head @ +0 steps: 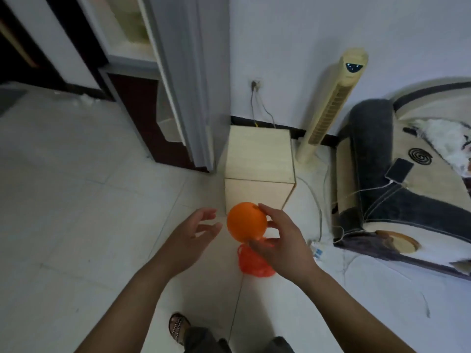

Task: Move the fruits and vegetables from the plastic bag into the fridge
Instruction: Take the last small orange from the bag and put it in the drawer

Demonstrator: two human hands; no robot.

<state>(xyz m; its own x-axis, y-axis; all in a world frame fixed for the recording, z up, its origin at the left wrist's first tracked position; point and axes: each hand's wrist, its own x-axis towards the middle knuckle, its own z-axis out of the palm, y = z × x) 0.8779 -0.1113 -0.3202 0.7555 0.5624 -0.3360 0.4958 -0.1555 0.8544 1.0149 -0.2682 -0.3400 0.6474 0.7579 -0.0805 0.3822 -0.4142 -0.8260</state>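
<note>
Right hand grasps the orange, held over the red plastic bag on the floor; left hand released, just beside. I'd cup underneath, then swing toward the fridge door.

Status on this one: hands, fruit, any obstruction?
Right hand grips orange; left hand open beside it. Red plastic bag on floor below. Fridge door open ahead-left; wooden box beside it.

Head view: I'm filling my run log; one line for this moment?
right hand: holds orange | left hand: open, near it | red bag: on floor
</note>
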